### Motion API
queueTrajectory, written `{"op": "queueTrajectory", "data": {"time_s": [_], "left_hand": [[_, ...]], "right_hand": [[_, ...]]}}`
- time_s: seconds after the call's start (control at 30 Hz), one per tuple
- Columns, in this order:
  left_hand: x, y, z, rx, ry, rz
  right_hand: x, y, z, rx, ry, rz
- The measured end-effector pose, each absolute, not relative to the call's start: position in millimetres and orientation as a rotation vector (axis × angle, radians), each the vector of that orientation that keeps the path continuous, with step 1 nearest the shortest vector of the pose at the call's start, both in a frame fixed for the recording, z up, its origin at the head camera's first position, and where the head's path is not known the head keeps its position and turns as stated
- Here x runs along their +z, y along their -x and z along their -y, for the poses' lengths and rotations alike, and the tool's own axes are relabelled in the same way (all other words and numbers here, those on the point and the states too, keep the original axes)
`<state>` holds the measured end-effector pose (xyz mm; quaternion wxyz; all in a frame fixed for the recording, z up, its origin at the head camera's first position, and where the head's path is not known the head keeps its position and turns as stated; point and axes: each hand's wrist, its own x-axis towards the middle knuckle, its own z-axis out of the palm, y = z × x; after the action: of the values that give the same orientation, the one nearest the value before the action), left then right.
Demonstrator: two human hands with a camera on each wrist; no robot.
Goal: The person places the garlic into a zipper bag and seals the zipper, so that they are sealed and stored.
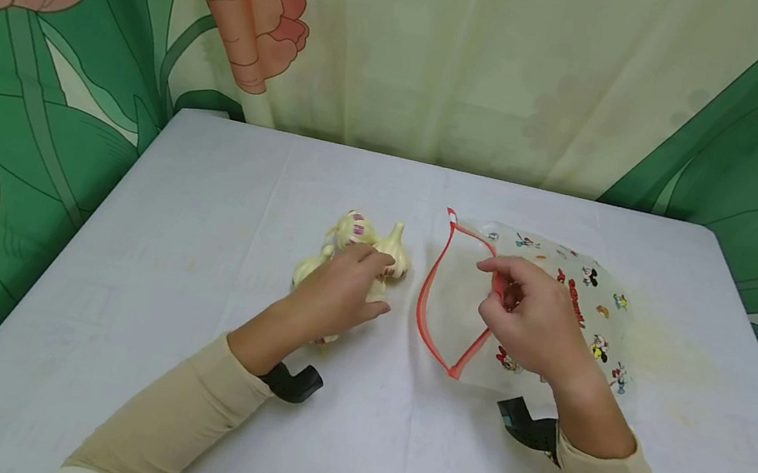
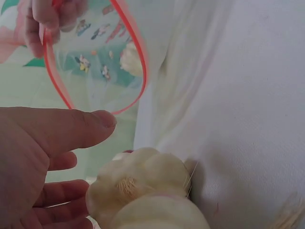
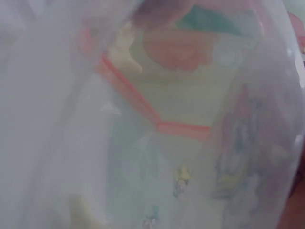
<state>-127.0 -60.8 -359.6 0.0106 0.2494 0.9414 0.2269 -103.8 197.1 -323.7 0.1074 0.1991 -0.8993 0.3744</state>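
Note:
In the head view several garlic bulbs (image 1: 393,252) lie in a cluster, with the left hand (image 1: 342,289) over them, its fingers extended and spread. The left wrist view shows the thumb apart from the bulbs (image 2: 157,176) and the fingers beside them. A clear zip bag (image 1: 596,300) with a red rim and cartoon prints lies on its side, its mouth gaping toward the garlic. The right hand (image 1: 535,319) pinches the bag's upper rim. Through the plastic (image 3: 128,162), the right wrist view shows the red rim; a pale bulb shape (image 3: 125,50) is beyond it.
A white cloth covers the table (image 1: 203,197). Behind it hangs a curtain (image 1: 456,56) with flower and leaf prints. Black straps (image 1: 294,384) stick out near both wrists, by the beige sleeves.

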Motion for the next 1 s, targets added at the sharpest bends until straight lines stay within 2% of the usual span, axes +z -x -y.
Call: {"op": "queueTrajectory", "data": {"time_s": [0.47, 1.0], "left_hand": [[-360.8, 130.6, 71.1, 0.533, -0.732, -2.903], [-356.2, 128.8, 71.3, 0.316, -0.769, -2.952]], "right_hand": [[-321.1, 101.9, -197.5, 1.116, -0.479, 2.732], [-326.5, 102.2, -197.3, 1.072, -0.531, 2.678]]}}
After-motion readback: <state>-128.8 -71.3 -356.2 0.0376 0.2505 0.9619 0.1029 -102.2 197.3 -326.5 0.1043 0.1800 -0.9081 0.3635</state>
